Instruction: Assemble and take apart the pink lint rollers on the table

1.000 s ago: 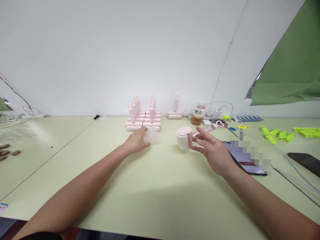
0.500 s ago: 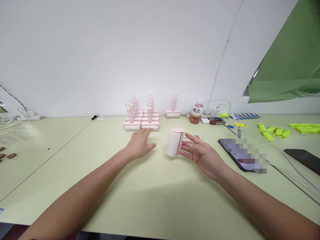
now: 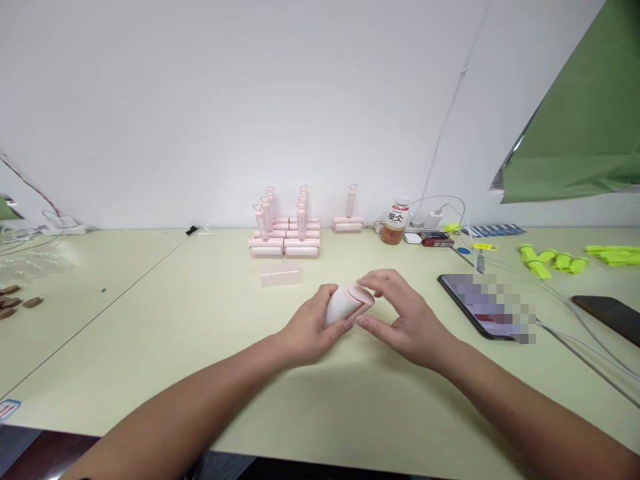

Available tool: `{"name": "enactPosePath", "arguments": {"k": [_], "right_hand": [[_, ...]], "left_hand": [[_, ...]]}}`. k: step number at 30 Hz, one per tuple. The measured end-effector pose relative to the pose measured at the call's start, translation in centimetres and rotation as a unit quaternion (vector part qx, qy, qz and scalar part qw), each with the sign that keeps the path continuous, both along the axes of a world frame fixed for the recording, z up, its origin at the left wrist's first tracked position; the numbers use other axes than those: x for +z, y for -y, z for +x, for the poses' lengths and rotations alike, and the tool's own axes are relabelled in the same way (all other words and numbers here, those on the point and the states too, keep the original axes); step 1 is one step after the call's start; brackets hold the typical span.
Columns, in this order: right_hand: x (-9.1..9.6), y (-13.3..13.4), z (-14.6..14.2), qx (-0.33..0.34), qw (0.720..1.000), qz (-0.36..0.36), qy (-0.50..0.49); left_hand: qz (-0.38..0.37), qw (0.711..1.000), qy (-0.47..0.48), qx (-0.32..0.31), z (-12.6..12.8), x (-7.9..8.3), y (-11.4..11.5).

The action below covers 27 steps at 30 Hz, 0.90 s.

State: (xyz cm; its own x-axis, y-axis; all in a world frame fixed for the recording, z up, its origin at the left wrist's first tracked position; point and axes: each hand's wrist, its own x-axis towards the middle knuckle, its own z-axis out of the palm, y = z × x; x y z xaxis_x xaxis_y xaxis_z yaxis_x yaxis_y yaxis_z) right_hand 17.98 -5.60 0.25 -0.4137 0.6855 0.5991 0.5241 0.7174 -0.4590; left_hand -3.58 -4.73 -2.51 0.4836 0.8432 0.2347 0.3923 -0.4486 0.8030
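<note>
My left hand (image 3: 316, 327) is wrapped round a white lint roller (image 3: 343, 305) with a pink end, held tilted above the table. My right hand (image 3: 403, 317) is at the roller's pink end, thumb and fingers spread apart around it; whether a fingertip touches it I cannot tell. Beyond my left hand, a clear pale pink cover (image 3: 281, 275) lies on the table. Behind that stand several pink lint rollers (image 3: 301, 248) in two rows, their handles with heart-shaped loops pointing up. One more pink lint roller (image 3: 348, 225) stands apart to the right.
By the wall are a brown bottle (image 3: 395, 223) and white cables. On the right lie a phone (image 3: 465, 300), a dark phone (image 3: 607, 315) and several yellow-green plastic pieces (image 3: 555, 259). Several brown pieces (image 3: 11, 300) and clear wrapping (image 3: 30, 263) are at the far left.
My left hand has drawn back from the rows and taken hold of the lint roller, which now tilts. My right hand's fingers have come off its side. The pale pink cover now shows.
</note>
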Motion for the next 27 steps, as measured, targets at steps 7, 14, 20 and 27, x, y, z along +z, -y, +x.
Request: {"name": "enactPosePath", "arguments": {"k": [7, 14, 20, 27], "right_hand": [[0.6, 0.7, -0.2, 0.064, 0.992, -0.026, 0.106], [1.0, 1.4, -0.5, 0.046, 0.989, 0.006, 0.139], [1.0, 1.8, -1.0, 0.046, 0.980, 0.016, 0.192], [-0.1, 1.4, -1.4, 0.055, 0.975, 0.036, 0.212]], "left_hand": [[0.050, 0.996, -0.010, -0.071, 0.8, -0.6, 0.3], [0.066, 0.995, -0.071, -0.025, 1.5, 0.1, 0.4], [0.133, 0.978, -0.160, -0.001, 1.8, -0.6, 0.2], [0.218, 0.959, -0.183, -0.012, 1.4, -1.4, -0.6]]}}
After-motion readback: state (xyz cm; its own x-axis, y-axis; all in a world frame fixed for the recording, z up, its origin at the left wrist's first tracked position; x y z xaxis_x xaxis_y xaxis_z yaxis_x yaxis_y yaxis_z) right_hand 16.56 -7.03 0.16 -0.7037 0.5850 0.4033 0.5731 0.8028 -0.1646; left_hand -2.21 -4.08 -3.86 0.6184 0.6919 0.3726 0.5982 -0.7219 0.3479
